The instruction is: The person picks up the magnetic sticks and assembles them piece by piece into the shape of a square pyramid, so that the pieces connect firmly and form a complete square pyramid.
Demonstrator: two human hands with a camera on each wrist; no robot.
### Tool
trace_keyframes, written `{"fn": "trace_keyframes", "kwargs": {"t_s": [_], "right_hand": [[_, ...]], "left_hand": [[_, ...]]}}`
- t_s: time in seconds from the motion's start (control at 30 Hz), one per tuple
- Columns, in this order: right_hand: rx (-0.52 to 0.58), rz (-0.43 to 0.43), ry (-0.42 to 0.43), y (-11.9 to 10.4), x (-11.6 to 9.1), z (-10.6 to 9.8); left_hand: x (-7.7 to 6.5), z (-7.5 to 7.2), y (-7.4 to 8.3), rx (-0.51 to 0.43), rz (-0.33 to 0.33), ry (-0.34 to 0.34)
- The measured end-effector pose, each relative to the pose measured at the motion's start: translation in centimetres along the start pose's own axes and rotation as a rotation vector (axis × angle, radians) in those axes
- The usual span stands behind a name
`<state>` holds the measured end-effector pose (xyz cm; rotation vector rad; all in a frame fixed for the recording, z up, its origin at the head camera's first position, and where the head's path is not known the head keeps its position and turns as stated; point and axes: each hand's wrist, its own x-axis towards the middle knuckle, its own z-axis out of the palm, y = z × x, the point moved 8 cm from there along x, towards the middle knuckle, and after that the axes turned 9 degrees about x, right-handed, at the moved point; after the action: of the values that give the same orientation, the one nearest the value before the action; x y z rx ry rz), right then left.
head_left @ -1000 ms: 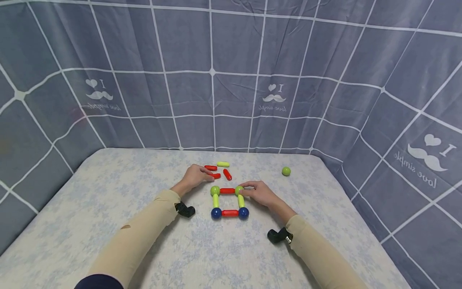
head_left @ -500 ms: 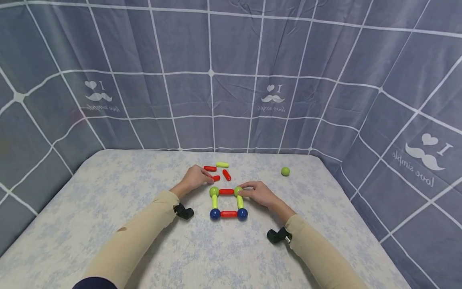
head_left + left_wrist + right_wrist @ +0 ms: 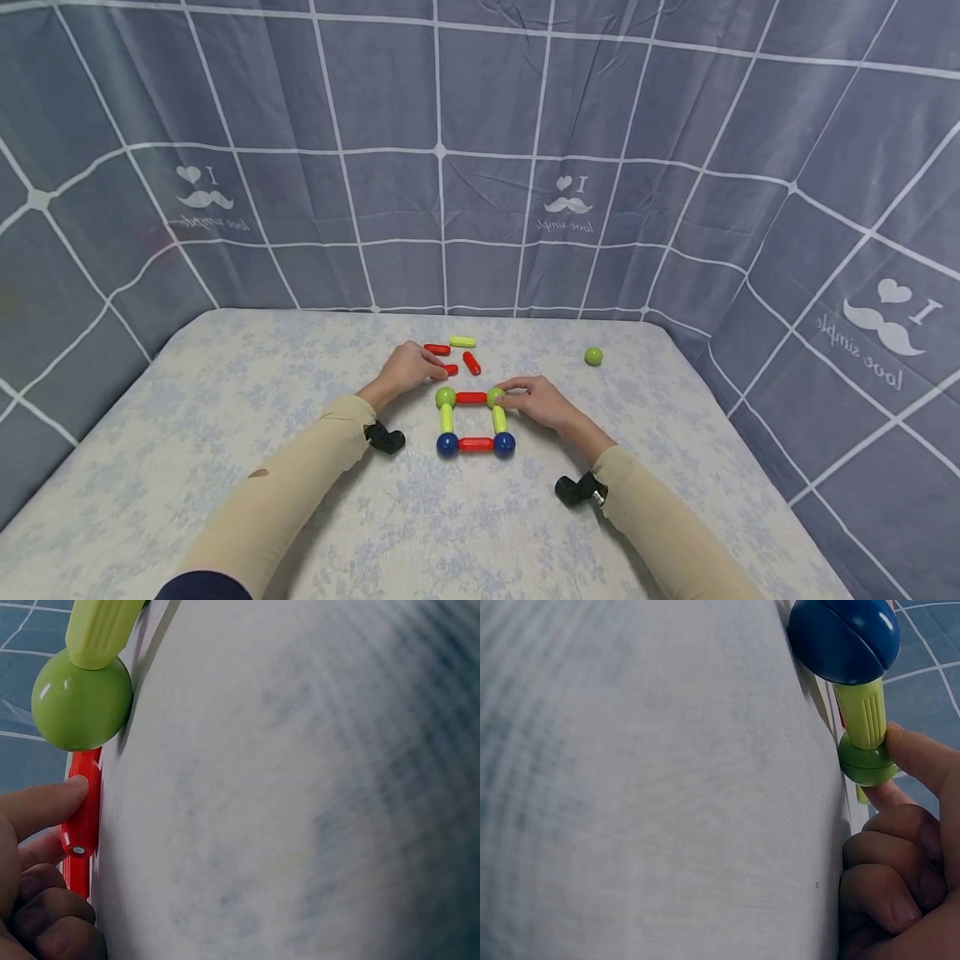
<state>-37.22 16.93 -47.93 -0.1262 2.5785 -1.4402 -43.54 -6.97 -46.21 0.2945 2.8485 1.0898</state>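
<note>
A square frame lies on the table in the head view: two blue balls (image 3: 447, 445) at the near corners, two green balls (image 3: 446, 397) at the far ones, joined by red rods (image 3: 476, 444) and yellow-green rods (image 3: 447, 419). Just beyond its far left corner, my left hand (image 3: 408, 367) pinches a loose red rod (image 3: 84, 814) between thumb and forefinger, the other fingers curled. The right hand (image 3: 543, 398) pinches the far right green ball (image 3: 868, 761), thumb close to where the yellow-green rod (image 3: 864, 712) meets it. Part of that ball is hidden by the fingers.
Behind the left hand lie two more red rods (image 3: 472, 362) and a yellow-green rod (image 3: 462, 342). A single green ball (image 3: 593, 357) sits at the far right of the patterned tabletop (image 3: 480, 533). A grey-blue curtain (image 3: 480, 208) hangs along the back and sides.
The red rod at my left fingertips has shifted very slightly toward the near side. My right hand stays on the green ball, and the square has not visibly changed.
</note>
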Motion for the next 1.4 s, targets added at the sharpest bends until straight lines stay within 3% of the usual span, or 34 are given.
{"fn": "trace_keyframes", "kwargs": {"t_s": [0.27, 0.53, 1.23, 1.4], "right_hand": [[-0.002, 0.002, 0.0, -0.1, 0.0, 0.0], [-0.001, -0.006, -0.001, 0.0, 0.1, 0.0], [-0.006, 0.01, 0.003, 0.1, 0.2, -0.1], [0.004, 0.012, 0.002, 0.1, 0.2, 0.0]], "left_hand": [[0.0, 0.0, -0.3, -0.029, -0.012, -0.005], [-0.4, -0.4, -0.6, -0.079, -0.029, 0.031], [-4.8, 0.0, -0.4, -0.419, -0.103, 0.023], [-6.2, 0.6, 0.0, -0.538, -0.136, -0.014]]}}
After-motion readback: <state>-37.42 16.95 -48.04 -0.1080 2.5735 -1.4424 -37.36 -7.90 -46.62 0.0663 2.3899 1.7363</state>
